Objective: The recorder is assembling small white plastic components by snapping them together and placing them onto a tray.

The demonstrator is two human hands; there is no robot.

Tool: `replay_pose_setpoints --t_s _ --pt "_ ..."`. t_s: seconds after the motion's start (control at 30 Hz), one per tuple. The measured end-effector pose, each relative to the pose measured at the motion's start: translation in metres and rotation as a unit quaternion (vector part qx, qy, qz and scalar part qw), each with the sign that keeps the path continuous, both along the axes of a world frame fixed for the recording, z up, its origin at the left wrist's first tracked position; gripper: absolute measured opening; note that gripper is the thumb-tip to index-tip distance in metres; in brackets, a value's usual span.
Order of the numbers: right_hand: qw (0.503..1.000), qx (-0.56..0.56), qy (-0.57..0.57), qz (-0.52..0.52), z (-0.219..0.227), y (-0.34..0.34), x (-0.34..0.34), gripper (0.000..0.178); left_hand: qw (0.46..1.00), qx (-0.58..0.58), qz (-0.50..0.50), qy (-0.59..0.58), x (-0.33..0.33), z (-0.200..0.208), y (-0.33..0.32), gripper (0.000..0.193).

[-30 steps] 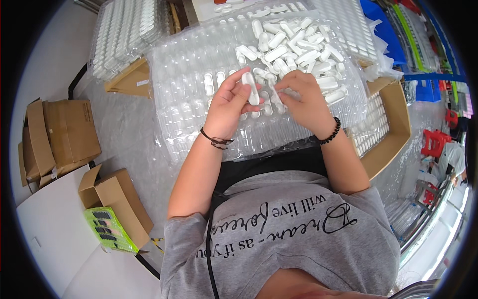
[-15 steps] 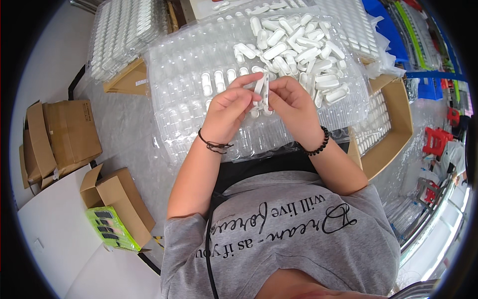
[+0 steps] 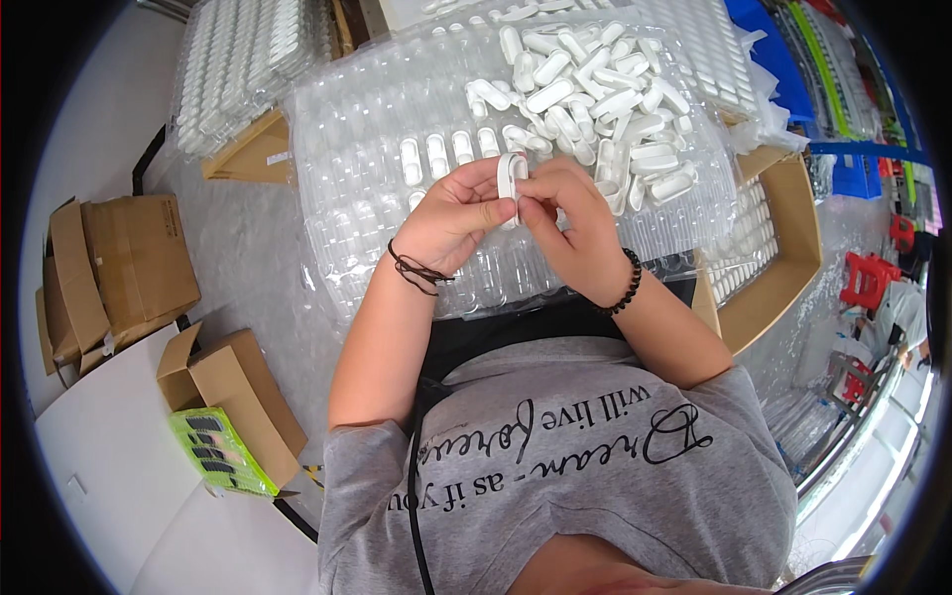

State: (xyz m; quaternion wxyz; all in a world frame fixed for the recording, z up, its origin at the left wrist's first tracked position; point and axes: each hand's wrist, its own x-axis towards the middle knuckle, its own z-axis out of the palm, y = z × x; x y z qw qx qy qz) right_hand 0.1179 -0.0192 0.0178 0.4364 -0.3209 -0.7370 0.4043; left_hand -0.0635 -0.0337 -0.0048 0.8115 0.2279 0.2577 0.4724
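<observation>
Between both my hands is a white oblong plastic shell (image 3: 509, 177), held upright, with a raised oval rim showing. My left hand (image 3: 458, 213) grips its left side between thumb and fingers. On its right side, my right hand (image 3: 573, 220) pinches the lower edge with thumb and forefinger. Under them lies a clear plastic blister tray (image 3: 357, 213) with rows of pockets. Several white shells (image 3: 436, 157) sit upright in a row of pockets just beyond my left hand. Past my right hand, a loose heap of similar white shells (image 3: 593, 91) covers the tray's far right.
Stacked filled trays (image 3: 246, 74) rise at the far left, with more filled trays (image 3: 694, 50) at the far right. An open carton (image 3: 783, 268) holding filled trays stands right of the table. Brown cartons (image 3: 144, 263) are on the left; a red stool (image 3: 870, 281) is far right.
The shell between my hands has turned, so its oval rim now shows instead of thin edges. My right hand has shifted slightly left and closed in on it.
</observation>
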Motion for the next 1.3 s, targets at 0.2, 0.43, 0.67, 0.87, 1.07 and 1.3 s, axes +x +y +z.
replay_pose_setpoints --t_s 0.2,0.43,0.67,0.87,1.07,1.3 --pt "0.998 0.032 -0.04 -0.02 0.003 -0.002 -0.004 0.023 1.0 -0.008 0.017 0.003 0.003 -0.002 0.0 0.052" --pt "0.995 0.072 -0.065 -0.035 -0.001 -0.004 -0.014 0.022 0.999 -0.032 0.016 -0.011 0.001 -0.006 0.0 0.053" --pt "0.999 0.014 -0.05 0.011 0.009 -0.001 -0.003 0.023 0.999 0.003 0.007 -0.049 -0.003 -0.013 -0.003 0.047" --pt "0.983 -0.066 -0.172 -0.025 0.039 0.022 0.048 0.024 0.996 -0.068 0.054 0.024 0.006 0.008 0.004 0.038" --pt "0.891 0.103 -0.442 0.02 0.028 0.028 0.068 0.016 0.994 -0.06 0.073 0.051 0.009 0.006 0.005 0.023" --pt "0.984 0.077 -0.158 0.026 0.019 0.024 0.027 0.021 0.992 -0.086 -0.017 0.088 0.01 0.013 0.007 0.022"
